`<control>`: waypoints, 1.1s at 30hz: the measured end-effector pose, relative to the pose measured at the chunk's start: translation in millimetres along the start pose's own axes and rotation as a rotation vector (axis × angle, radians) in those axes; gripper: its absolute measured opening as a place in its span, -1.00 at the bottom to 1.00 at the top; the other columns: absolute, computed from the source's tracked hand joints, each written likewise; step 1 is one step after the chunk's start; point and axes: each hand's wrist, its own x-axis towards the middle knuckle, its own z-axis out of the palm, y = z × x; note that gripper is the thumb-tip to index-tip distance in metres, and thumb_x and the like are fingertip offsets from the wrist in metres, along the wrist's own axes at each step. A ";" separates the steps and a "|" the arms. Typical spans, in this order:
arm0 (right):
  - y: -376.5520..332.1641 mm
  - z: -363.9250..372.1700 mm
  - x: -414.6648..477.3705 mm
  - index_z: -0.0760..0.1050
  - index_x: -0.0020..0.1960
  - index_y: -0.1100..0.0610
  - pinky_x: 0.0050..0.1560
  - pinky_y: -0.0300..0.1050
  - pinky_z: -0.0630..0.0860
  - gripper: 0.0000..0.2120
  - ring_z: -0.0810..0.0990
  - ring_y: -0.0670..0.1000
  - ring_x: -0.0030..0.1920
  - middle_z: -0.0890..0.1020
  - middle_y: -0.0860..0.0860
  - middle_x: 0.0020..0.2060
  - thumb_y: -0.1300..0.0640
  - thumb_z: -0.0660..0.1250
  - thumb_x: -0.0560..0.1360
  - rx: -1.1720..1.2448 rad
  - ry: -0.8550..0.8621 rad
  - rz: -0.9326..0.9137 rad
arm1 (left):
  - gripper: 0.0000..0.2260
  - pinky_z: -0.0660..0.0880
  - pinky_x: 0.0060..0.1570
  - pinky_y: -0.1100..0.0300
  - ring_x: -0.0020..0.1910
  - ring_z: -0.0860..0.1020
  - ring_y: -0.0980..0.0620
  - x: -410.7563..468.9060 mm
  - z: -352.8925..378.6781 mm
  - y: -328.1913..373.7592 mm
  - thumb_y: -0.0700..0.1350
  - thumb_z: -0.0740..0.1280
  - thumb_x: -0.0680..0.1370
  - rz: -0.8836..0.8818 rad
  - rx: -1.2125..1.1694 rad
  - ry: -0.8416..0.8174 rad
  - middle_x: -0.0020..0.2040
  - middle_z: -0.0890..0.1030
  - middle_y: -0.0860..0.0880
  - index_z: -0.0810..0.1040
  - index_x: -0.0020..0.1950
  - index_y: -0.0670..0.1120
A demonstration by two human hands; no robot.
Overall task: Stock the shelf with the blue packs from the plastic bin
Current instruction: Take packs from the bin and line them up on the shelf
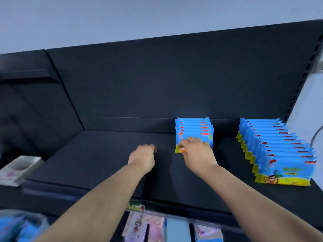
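Observation:
A short row of blue packs (194, 130) stands upright at the back middle of the dark shelf (104, 154). My right hand (195, 151) rests against the front pack of that row, fingers curled on its lower edge. My left hand (143, 154) hovers over the bare shelf to the left, fingers curled, nothing in it. A longer row of blue packs (279, 154) runs from back to front at the right end of the shelf. The plastic bin with more blue packs (21, 226) shows blurred at the bottom left corner.
A white box (19, 168) sits on the neighbouring shelf at left. Below the shelf's front edge, pink and pale packets (148, 227) hang or stand on a lower level. A white wall and a cable (316, 135) border the right side.

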 end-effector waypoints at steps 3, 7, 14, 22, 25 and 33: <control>-33.0 7.7 -5.7 0.41 0.20 -0.04 0.16 -0.04 0.34 -0.77 0.43 0.01 0.18 0.51 -0.07 0.12 0.12 0.19 0.56 0.074 -0.044 -0.104 | -0.67 0.51 0.01 0.06 0.14 0.45 -0.03 -37.9 -6.8 -20.8 -0.30 0.17 0.54 -0.079 0.010 0.066 0.16 0.52 -0.03 0.46 0.25 -0.04; -97.7 17.9 -9.2 0.41 0.22 -0.06 0.11 -0.03 0.33 -0.76 0.42 0.01 0.19 0.51 -0.08 0.14 0.10 0.18 0.56 0.139 -0.043 -0.269 | -0.63 0.47 0.07 0.01 0.21 0.41 -0.07 -91.0 -25.8 -71.8 -0.31 0.18 0.49 -0.209 0.032 0.170 0.18 0.50 -0.02 0.45 0.25 -0.04; -225.0 39.9 -35.5 0.41 0.19 -0.06 0.10 -0.05 0.33 -0.79 0.43 0.01 0.18 0.51 -0.07 0.12 0.08 0.18 0.57 0.222 -0.090 -0.515 | -0.68 0.47 0.06 -0.03 0.22 0.42 -0.09 -195.0 -48.8 -184.1 -0.28 0.21 0.48 -0.431 0.053 0.166 0.16 0.49 -0.05 0.47 0.21 -0.04; -366.0 88.5 -85.3 0.40 0.17 -0.08 0.13 -0.04 0.35 -0.80 0.44 0.00 0.20 0.51 -0.10 0.12 0.08 0.17 0.56 0.247 -0.220 -0.592 | -0.63 0.47 0.08 0.09 0.17 0.52 -0.11 -329.6 -27.2 -326.6 -0.26 0.16 0.50 -0.706 0.008 -0.173 0.22 0.55 -0.07 0.51 0.21 0.05; -415.9 110.1 -106.5 0.43 0.15 -0.10 0.10 -0.05 0.35 -0.78 0.45 0.00 0.19 0.52 -0.10 0.10 0.11 0.18 0.54 0.258 -0.262 -0.603 | -0.67 0.52 0.10 0.04 0.14 0.55 -0.14 -375.0 -25.9 -371.2 -0.25 0.20 0.50 -0.779 0.030 -0.232 0.19 0.56 -0.13 0.51 0.22 -0.02; -508.4 170.7 -156.7 0.42 0.19 -0.08 0.12 -0.06 0.34 -0.76 0.43 -0.01 0.25 0.50 -0.08 0.17 0.10 0.16 0.55 0.237 -0.504 -0.670 | -0.63 0.48 0.20 0.04 0.25 0.51 -0.15 -447.0 -7.4 -456.1 -0.19 0.20 0.51 -0.949 0.008 -0.214 0.28 0.51 -0.12 0.45 0.31 -0.02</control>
